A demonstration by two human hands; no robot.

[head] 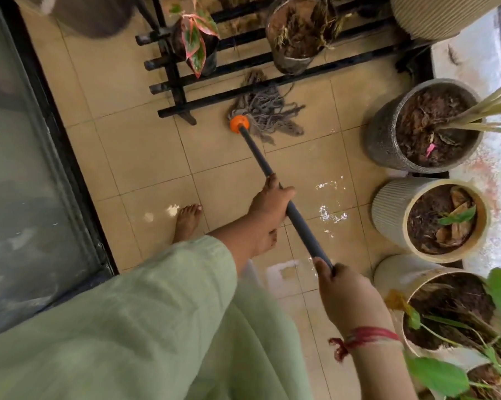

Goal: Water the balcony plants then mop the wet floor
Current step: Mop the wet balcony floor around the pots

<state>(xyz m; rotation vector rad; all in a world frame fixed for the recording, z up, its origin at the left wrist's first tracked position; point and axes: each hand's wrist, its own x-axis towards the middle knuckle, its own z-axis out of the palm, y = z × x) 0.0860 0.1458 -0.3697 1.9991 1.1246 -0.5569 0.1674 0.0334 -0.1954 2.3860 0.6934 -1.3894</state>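
The beige tiled floor (pixel 145 157) carries shining puddles (pixel 330 215), a grey string mop head (pixel 268 111), a bare foot (pixel 187 223), a black metal rack (pixel 180 93), a speckled grey pot (pixel 384 134) and a ribbed cream pot (pixel 387 209).

Your right hand (pixel 345 295) hides the near end of the mop handle (pixel 304 226); the far-right ribbed pot (pixel 433 15) is cut by the top edge, and your sleeve (pixel 128 327) is blurred.

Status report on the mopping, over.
Left hand and right hand both grip the mop handle. Mop head on tiles at the black plant stand. Puddle unmopped beside the ribbed pot.
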